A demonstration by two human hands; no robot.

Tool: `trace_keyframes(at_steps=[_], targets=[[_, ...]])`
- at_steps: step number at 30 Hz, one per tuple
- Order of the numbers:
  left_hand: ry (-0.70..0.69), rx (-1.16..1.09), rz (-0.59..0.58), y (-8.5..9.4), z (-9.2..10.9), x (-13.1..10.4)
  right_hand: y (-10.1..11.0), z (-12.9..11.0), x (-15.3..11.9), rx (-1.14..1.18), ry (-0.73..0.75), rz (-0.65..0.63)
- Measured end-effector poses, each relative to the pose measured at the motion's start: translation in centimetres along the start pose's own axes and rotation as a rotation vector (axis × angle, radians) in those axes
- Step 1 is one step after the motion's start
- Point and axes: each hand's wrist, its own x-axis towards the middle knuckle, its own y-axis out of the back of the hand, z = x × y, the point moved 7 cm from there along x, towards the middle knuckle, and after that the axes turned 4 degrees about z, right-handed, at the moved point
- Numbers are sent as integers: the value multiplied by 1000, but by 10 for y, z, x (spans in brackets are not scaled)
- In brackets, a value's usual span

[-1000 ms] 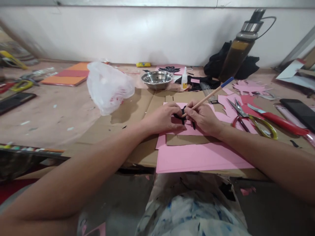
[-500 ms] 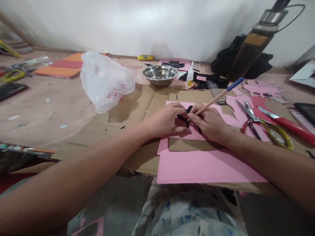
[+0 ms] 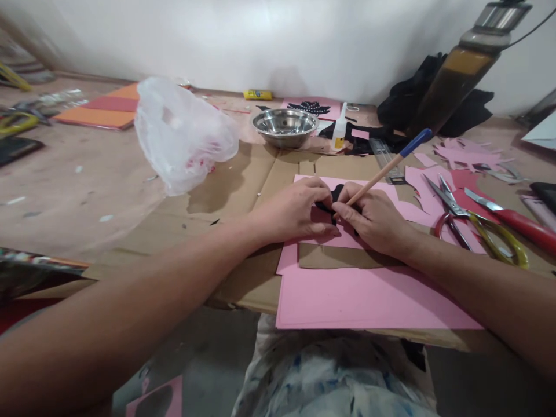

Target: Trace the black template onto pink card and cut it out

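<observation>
My right hand (image 3: 376,217) is closed around a slim wooden pencil (image 3: 377,180) with a blue end, which slants up to the right. Its lower tip meets a black cutout (image 3: 336,194) lying on pink paper (image 3: 310,240). My left hand (image 3: 299,208) rests just left of it, thumb and fingers apart. Its fingertips press on the cutout and the paper. Both hands cover much of the cutout, so its full outline is hidden. A piece of brown cardboard (image 3: 343,256) shows under the paper, with larger pink sheets (image 3: 373,298) below.
Scissors (image 3: 456,211) and a red-handled knife (image 3: 516,220) lie to the right. Behind stand a metal bowl (image 3: 284,127), a glue bottle (image 3: 339,130) and a tall bottle (image 3: 456,81). A white plastic bag (image 3: 182,136) sits left, on the cardboard (image 3: 243,174).
The view has shifted slightly. Both hands keep nearly the same place on the black cutout, and the pencil is still in my right hand.
</observation>
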Motion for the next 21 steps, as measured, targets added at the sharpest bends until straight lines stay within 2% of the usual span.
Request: trace_keyframes(at_steps=[6, 12, 18, 21], targets=[[-19, 8, 19, 1, 1, -1, 1, 1, 1, -60, -10, 9], [-6, -26, 13, 1, 0, -1, -1, 0, 1, 9, 7, -31], [-14, -8, 20, 1, 0, 0, 1, 0, 2, -11, 8, 6], [-6, -25, 26, 1, -1, 0, -1, 0, 2, 10, 10, -20]])
